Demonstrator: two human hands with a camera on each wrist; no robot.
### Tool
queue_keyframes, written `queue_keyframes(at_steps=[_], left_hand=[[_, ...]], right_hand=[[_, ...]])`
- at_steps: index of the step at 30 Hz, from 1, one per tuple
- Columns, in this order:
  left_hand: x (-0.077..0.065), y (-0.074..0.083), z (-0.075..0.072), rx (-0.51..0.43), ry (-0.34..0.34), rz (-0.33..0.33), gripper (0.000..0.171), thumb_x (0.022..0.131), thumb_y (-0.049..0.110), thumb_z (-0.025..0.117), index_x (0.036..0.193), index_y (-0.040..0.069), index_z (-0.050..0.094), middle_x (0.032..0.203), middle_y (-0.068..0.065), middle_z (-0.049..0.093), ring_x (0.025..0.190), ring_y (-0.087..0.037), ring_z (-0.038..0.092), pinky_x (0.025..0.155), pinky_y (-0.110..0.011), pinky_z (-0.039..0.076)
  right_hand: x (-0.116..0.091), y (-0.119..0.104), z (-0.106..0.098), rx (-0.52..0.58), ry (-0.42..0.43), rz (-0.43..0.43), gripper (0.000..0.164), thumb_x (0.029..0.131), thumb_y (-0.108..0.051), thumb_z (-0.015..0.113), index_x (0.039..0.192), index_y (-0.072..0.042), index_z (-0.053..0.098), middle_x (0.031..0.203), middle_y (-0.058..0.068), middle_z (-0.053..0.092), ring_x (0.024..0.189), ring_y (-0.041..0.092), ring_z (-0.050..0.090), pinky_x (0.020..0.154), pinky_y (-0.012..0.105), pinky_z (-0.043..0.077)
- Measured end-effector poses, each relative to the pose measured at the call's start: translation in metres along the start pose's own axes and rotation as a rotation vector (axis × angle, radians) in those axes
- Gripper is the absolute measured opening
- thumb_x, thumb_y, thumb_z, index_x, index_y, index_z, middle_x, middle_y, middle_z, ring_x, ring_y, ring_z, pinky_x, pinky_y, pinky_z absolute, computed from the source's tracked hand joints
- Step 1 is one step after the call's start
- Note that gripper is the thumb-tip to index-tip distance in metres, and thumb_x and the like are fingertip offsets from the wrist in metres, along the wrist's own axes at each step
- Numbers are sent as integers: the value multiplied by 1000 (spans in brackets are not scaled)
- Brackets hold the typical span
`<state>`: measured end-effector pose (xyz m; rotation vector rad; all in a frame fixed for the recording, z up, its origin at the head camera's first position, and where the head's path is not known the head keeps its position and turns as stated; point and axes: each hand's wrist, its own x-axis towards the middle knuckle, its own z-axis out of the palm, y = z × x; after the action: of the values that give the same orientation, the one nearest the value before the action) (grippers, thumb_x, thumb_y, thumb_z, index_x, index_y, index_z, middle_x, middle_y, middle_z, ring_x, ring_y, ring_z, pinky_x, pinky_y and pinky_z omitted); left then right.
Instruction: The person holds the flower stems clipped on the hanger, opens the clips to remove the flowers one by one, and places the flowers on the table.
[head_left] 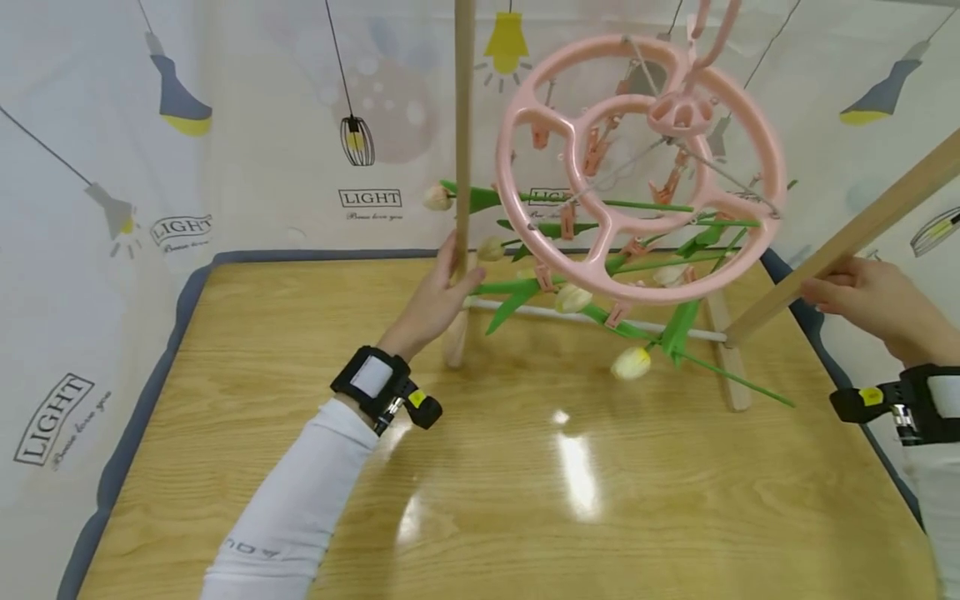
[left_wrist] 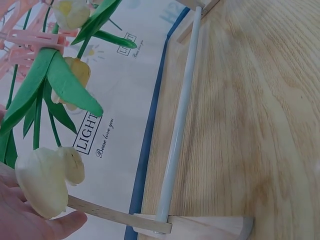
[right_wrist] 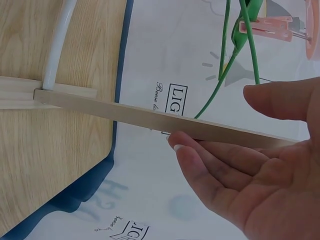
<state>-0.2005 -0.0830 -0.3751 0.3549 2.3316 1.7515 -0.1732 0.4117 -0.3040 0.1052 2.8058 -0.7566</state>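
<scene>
My left hand [head_left: 431, 308] is at the left wooden post [head_left: 463, 108] of a stand, with thumb and fingers on either side of it. A pale tulip [left_wrist: 42, 182] hangs in front of that hand in the left wrist view. My right hand [right_wrist: 235, 170] touches the right post [right_wrist: 135, 116] with nearly straight fingers, its thumb held apart. Between the posts hangs a round pink clip hanger [head_left: 660, 293] with small pink clothespins [head_left: 567, 223]. Several artificial tulips with green leaves hang at various angles among them, one yellowish-white bloom [head_left: 632, 363] lowest.
A white bar [left_wrist: 177, 125] joins the stand's wooden feet [head_left: 731, 375] low over the wood-grain table [head_left: 300, 492]. Behind stands a white backdrop [head_left: 262, 183] printed with lamps and lettering, a blue edge strip [head_left: 315, 255] at its base.
</scene>
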Motion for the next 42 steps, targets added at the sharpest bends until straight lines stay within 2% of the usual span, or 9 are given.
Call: queue_keyframes(at_steps=[1, 3, 6, 12, 15, 18, 20, 22, 42], left_hand=[[-1, 0, -1, -5, 6, -2, 76, 102, 47, 44, 159, 27, -2, 167, -6, 7, 154, -26, 13, 123, -52, 15], [-3, 0, -3, -10, 21, -7, 75, 103, 49, 42, 159, 26, -2, 167, -6, 9, 154, -26, 14, 123, -53, 15], [-5, 0, -6, -8, 38, -15, 76, 103, 51, 40, 159, 24, -2, 167, -6, 10, 154, -26, 15, 123, -53, 15], [-5, 1, -10, -9, 55, -7, 75, 103, 51, 40, 159, 24, -1, 167, -6, 9, 154, -26, 15, 123, -53, 15], [-5, 0, -11, -14, 66, -9, 72, 104, 47, 40, 159, 23, 0, 167, -7, 10, 154, -27, 15, 123, -54, 15], [-6, -2, -12, -18, 76, -9, 70, 105, 42, 40, 159, 24, 1, 167, -7, 10, 154, -27, 15, 123, -53, 15], [-6, -3, -13, -20, 82, -4, 68, 105, 41, 40, 159, 25, 1, 167, -6, 10, 154, -26, 15, 123, -52, 15], [-6, -3, -14, -24, 85, 2, 67, 106, 40, 40, 159, 26, 2, 167, -5, 9, 154, -26, 14, 123, -52, 15], [-18, -5, -27, -10, 141, -22, 72, 105, 45, 38, 159, 22, -3, 167, -8, 4, 155, -25, 10, 124, -50, 14]], right_hand=[[1, -1, 0, -2, -5, -5, 71, 104, -42, 38, 141, 18, 26, 138, 47, 37, 98, 34, 64, 94, 74, 35], [4, -5, 1, 1, -12, -17, 71, 104, -41, 39, 142, 17, 27, 138, 47, 37, 84, 9, 64, 94, 73, 36], [8, -9, 1, 7, -17, -33, 70, 104, -42, 41, 142, 16, 29, 138, 46, 38, 74, -21, 40, 94, 71, 36], [16, -14, 0, 38, -47, -35, 72, 104, -43, 40, 143, 16, 26, 140, 45, 36, 73, -22, 41, 97, 71, 34], [20, -15, 0, 32, -55, -38, 73, 104, -43, 40, 144, 16, 25, 140, 45, 36, 79, -13, 49, 98, 70, 36], [22, -17, 2, 21, -65, -41, 74, 104, -44, 38, 144, 16, 23, 140, 46, 36, 94, 25, 64, 98, 70, 36], [23, -18, 3, 25, -77, -42, 74, 104, -44, 36, 145, 16, 20, 141, 46, 34, 112, 51, 54, 99, 71, 34], [24, -20, 3, 42, -97, -41, 75, 105, -43, 34, 148, 15, 16, 143, 46, 31, 125, 60, 39, 101, 71, 32], [38, -42, 5, 69, -168, -49, 80, 104, -46, 35, 154, 8, 4, 153, 41, 18, 138, 61, 19, 105, 75, 23]])
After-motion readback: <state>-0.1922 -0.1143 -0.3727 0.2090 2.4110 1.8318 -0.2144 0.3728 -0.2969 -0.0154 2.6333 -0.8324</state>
